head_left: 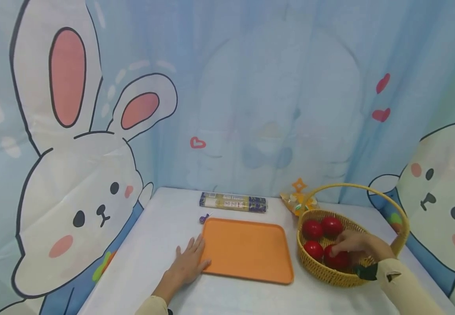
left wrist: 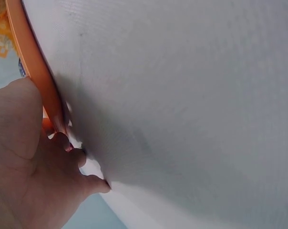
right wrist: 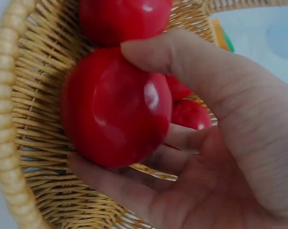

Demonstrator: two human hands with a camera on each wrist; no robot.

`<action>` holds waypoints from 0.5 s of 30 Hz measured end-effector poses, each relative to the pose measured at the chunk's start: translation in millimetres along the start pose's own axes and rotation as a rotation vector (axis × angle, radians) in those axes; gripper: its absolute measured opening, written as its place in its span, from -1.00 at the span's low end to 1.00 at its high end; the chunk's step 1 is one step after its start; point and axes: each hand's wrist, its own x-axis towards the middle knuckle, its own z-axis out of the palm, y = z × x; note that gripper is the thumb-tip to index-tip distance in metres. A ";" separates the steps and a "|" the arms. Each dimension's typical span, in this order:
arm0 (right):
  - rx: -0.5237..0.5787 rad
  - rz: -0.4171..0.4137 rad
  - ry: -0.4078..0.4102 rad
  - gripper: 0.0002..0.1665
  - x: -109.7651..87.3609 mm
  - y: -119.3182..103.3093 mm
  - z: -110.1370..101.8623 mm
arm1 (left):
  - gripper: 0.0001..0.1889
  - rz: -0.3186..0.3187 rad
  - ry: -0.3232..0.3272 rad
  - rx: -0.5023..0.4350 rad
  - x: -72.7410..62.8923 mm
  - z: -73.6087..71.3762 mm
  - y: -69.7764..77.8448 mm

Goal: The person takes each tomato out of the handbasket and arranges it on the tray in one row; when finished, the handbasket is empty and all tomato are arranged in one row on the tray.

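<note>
A yellow wicker basket [head_left: 317,273] with a tall arched handle holds several shiny red apples [head_left: 332,226]. Inside it, my right hand [head_left: 355,245] grips the nearest apple [right wrist: 116,109], thumb on one side and curled fingers around the other, as the right wrist view shows. That apple still sits low among the rest. My left hand [head_left: 189,264] rests at the left edge of an orange rectangular tray [head_left: 247,249], fingers spread and mostly straight, touching the rim and the white tabletop. Seen from the left wrist, its palm is beside the tray's raised rim [left wrist: 39,71].
Behind the tray lie long dark-blue and gold packages [head_left: 233,202] and a small purple wrapped item [head_left: 204,218]. An orange and gold packet [head_left: 296,201] stands behind the basket's left side. A blue cartoon curtain [head_left: 251,87] hangs at the table's back.
</note>
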 end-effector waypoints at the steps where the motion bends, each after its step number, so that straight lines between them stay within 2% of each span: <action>1: 0.001 -0.008 0.015 -0.38 -1.0 -0.8 -1.0 | -0.19 -0.003 -0.004 0.000 0.0 -0.2 0.2; 4: 0.004 -0.045 0.065 -0.37 -3.8 -4.8 -4.5 | -0.19 -0.006 -0.002 -0.003 -0.2 -1.8 1.6; 7: 0.003 -0.083 0.102 -0.25 -7.1 -10.2 -7.0 | -0.19 -0.006 -0.002 -0.008 0.0 -2.1 1.8; 11: -0.053 -0.118 0.154 -0.08 -12.9 -18.1 -7.9 | -0.18 0.003 0.004 -0.021 -0.9 -2.8 1.7; 15: -0.093 -0.165 0.200 0.02 -20.4 -24.1 -7.8 | -0.16 0.013 0.003 -0.045 -1.2 -2.6 2.1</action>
